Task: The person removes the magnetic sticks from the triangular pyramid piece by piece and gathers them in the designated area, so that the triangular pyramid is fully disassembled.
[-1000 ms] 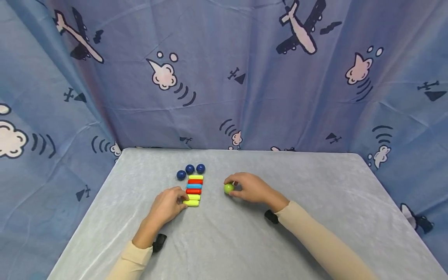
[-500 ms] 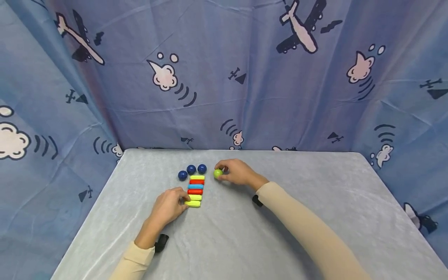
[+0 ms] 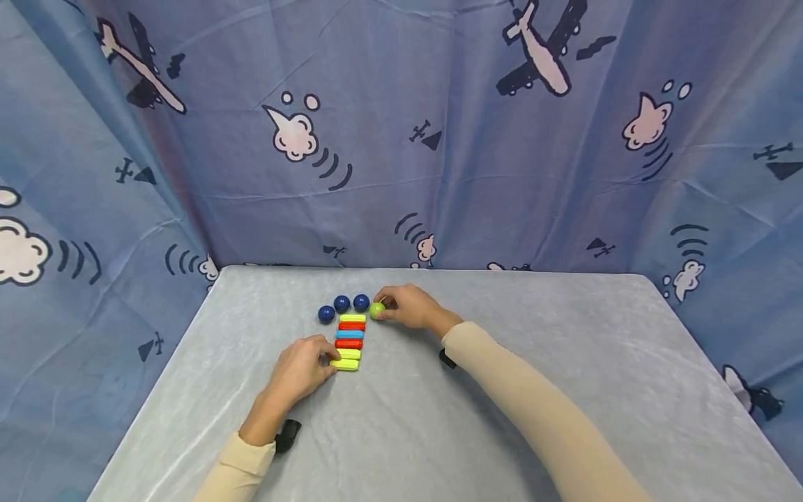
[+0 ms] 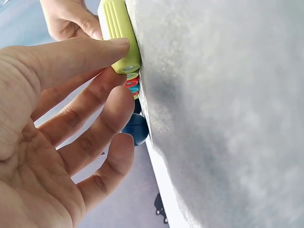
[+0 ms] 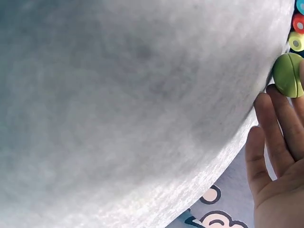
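Note:
My left hand (image 3: 301, 373) pinches the nearest lime-yellow rod (image 3: 345, 364) at its left end. That ribbed rod (image 4: 121, 28) shows large in the left wrist view, thumb across it, with a grey spot on its end. Beyond it lie another lime-yellow rod (image 3: 349, 354), a red rod (image 3: 348, 344), a blue rod (image 3: 349, 335), a second red rod (image 3: 352, 326) and a further lime-yellow rod (image 3: 353, 318), all in a column. With fingertips and thumb, my right hand (image 3: 410, 307) holds a green ball (image 3: 376, 310), just right of the column's far end.
Three dark blue balls, the left ball (image 3: 325, 314), the middle ball (image 3: 341, 303) and the right ball (image 3: 361, 302), lie in a slight arc behind the rods. Everything is on a table under a grey cloth (image 3: 533, 362). A blue patterned curtain (image 3: 376, 139) hangs behind its far edge.
My right hand has carried the green ball left and farther back, up close to the right dark blue ball. The left hand stays at the nearest rod.

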`<action>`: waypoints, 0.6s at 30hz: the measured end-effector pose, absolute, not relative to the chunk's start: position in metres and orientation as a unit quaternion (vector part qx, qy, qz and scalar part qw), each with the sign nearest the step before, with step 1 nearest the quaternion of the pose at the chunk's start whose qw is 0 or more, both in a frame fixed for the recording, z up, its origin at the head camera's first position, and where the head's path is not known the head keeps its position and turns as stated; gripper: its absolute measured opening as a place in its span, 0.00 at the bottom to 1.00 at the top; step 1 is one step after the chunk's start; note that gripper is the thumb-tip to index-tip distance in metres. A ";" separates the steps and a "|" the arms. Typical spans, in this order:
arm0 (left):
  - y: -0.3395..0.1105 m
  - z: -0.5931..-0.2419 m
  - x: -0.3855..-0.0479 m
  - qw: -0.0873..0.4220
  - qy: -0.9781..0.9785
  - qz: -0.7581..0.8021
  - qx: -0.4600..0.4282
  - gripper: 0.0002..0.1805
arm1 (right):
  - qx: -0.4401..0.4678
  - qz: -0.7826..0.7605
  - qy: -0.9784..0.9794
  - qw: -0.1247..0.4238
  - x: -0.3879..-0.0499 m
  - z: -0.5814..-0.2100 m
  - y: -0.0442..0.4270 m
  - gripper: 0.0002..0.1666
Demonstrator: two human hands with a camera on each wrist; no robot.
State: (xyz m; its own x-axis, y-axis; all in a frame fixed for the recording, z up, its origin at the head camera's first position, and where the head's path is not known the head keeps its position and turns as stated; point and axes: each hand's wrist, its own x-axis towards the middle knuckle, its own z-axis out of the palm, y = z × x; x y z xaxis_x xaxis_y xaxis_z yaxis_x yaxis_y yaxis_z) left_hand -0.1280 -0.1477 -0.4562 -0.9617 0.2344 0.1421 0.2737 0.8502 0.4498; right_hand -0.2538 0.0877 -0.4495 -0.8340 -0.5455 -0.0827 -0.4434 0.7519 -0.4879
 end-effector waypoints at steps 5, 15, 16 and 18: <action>-0.146 -0.455 -0.130 0.038 -0.961 -0.236 -0.138 0.08 | -0.253 -0.238 0.932 0.104 -0.253 -0.450 0.090 0.21; -0.148 -0.453 -0.132 0.025 -0.959 -0.250 -0.128 0.09 | -0.280 -0.238 0.925 0.099 -0.247 -0.442 0.110 0.27; -0.150 -0.453 -0.132 0.022 -0.959 -0.253 -0.126 0.10 | -0.284 -0.232 0.925 0.097 -0.244 -0.440 0.114 0.27; -0.154 -0.451 -0.133 0.016 -0.958 -0.261 -0.120 0.10 | -0.287 -0.220 0.927 0.097 -0.239 -0.439 0.125 0.26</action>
